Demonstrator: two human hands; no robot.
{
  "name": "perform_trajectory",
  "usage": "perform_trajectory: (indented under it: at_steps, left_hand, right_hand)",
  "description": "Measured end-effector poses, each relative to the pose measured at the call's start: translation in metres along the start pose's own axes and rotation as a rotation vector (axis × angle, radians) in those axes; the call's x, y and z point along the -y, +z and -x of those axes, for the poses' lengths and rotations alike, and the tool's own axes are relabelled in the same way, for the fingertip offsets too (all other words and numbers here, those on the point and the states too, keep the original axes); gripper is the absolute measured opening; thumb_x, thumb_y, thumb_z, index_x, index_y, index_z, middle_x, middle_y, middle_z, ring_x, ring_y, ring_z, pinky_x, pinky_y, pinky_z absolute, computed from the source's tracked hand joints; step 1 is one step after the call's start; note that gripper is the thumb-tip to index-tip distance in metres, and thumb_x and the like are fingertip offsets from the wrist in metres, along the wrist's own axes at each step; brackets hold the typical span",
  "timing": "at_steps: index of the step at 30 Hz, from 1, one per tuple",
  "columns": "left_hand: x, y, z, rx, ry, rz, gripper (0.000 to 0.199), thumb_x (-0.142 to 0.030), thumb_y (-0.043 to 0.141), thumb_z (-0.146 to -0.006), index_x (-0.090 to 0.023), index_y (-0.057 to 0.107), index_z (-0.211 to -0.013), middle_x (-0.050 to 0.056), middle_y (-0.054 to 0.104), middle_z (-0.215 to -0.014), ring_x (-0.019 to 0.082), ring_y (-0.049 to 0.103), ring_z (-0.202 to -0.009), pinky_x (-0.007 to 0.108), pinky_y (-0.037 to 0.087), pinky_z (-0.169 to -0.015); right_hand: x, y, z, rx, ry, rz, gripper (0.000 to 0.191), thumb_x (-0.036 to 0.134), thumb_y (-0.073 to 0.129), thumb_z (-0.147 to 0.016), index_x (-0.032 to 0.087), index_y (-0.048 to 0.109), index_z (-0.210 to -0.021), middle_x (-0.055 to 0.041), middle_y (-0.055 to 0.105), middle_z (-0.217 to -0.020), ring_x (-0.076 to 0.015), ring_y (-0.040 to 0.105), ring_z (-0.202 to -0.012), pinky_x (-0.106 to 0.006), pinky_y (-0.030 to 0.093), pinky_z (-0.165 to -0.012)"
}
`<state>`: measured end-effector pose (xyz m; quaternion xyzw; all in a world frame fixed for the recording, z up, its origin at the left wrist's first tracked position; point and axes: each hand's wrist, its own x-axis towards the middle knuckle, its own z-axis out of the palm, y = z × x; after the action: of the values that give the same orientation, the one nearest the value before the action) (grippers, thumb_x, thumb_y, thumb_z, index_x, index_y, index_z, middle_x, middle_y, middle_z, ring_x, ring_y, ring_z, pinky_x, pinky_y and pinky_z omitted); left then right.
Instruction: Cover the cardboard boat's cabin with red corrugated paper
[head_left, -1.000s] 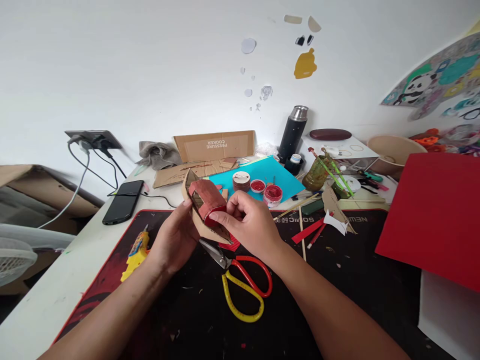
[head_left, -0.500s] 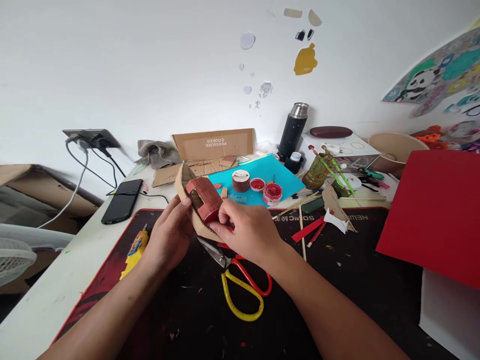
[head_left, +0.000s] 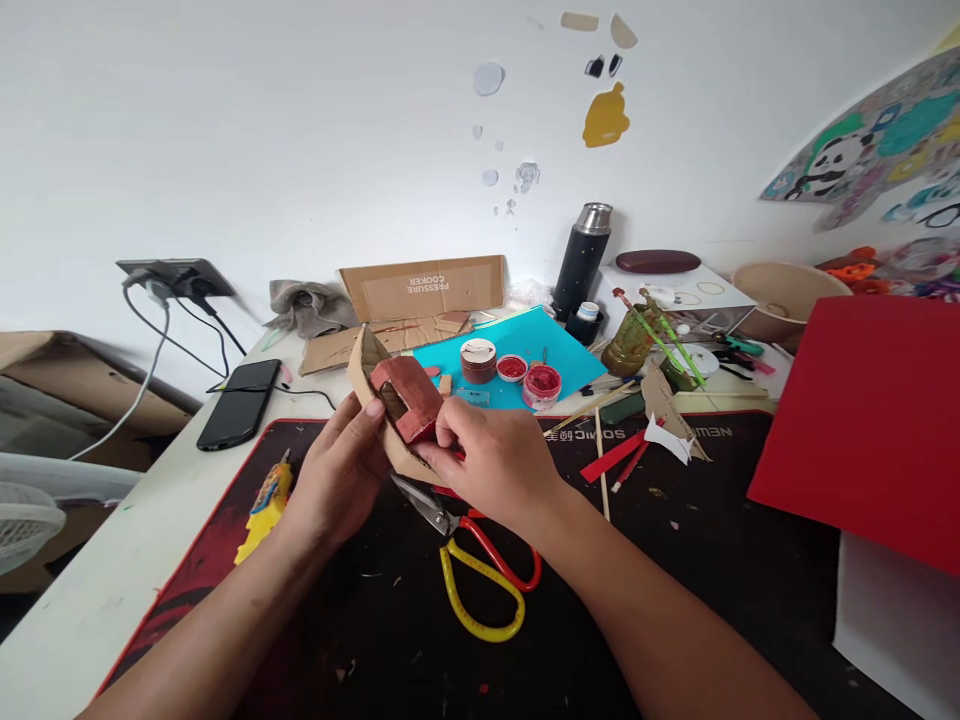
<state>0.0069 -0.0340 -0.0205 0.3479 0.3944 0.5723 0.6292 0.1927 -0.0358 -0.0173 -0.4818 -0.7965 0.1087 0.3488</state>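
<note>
Between my hands is a small cardboard boat (head_left: 367,375) with a red-brown curved cabin (head_left: 414,388) set in it, tilted above the mat. My left hand (head_left: 341,465) wraps round its near left side, thumb on the rim. At the other end, my right hand (head_left: 491,455) has its fingers curled and pressed against the end of the cabin, where a bit of red shows; the fingertips are partly hidden. Below lie scissors (head_left: 454,525) with one red and one yellow handle. Left of my left hand rests a yellow glue gun (head_left: 264,515).
On a blue sheet (head_left: 536,330) stand paint jars (head_left: 541,385). Behind are a black flask (head_left: 583,260) and cardboard pieces (head_left: 427,288). A phone (head_left: 240,402) lies left. Brushes in a jar (head_left: 628,338), red strips (head_left: 613,458) and a large red sheet (head_left: 870,430) are to the right.
The view has shifted slightly. Both hands keep nearly the same hold on the cardboard boat, with little visible movement.
</note>
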Motion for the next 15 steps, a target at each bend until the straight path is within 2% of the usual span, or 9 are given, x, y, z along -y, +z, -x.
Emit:
perform_trajectory:
  at_steps: [6,15]
  left_hand:
    - [0.0012,-0.0018,-0.0016,0.003,-0.005,0.022,0.036,-0.041,0.095,-0.085,-0.020,0.079,-0.111,0.008,0.087,-0.112,0.034,0.083,-0.111,0.038,0.070,-0.092]
    - [0.0028,-0.0044,-0.0049,-0.002,-0.033,0.037,0.045,-0.042,0.095,-0.085,-0.018,0.078,-0.120,0.010,0.087,-0.115,0.034,0.083,-0.111,0.037,0.069,-0.091]
  right_hand:
    - [-0.0002,0.0001,-0.0005,-0.004,0.022,-0.031,0.033,0.042,0.079,-0.102,0.024,0.059,-0.082,0.0007,0.071,-0.068,-0.0172,0.059,-0.059,-0.033,0.025,-0.059]
    - [-0.0002,0.0008,-0.0005,0.003,0.034,-0.045,0.033,0.041,0.079,-0.102,0.025,0.058,-0.083,0.0016,0.070,-0.069,-0.0172,0.060,-0.061,-0.033,0.025,-0.060]
